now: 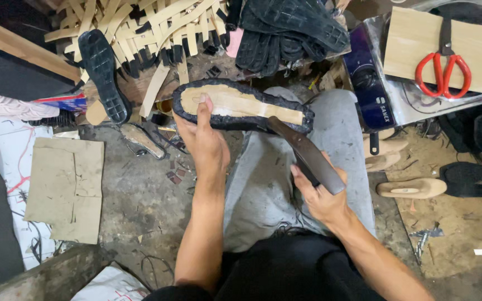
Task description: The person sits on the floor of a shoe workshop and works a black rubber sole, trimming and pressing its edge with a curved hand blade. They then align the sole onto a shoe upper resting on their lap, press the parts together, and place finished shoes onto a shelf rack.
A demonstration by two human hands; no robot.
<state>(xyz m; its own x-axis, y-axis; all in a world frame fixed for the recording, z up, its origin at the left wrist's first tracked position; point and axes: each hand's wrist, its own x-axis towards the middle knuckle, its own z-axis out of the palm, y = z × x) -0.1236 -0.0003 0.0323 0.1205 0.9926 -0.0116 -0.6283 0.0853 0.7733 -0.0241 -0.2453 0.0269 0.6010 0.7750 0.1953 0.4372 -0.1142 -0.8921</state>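
My left hand (203,139) grips a shoe sole (241,105) with a tan insole face and a rough black rim, thumb pressed on its heel end. It lies across my grey-trousered knees (285,167). My right hand (319,192) holds a dark-handled knife-like tool (308,156), whose tip touches the sole's near edge at the toe end.
Black rubber soles (101,75) and a pile of tan strips (140,28) lie beyond. Red-handled scissors (443,69) rest on a wooden board (414,39) at right. Wooden shoe lasts (411,188) and cardboard pieces (68,187) lie on the dirty floor.
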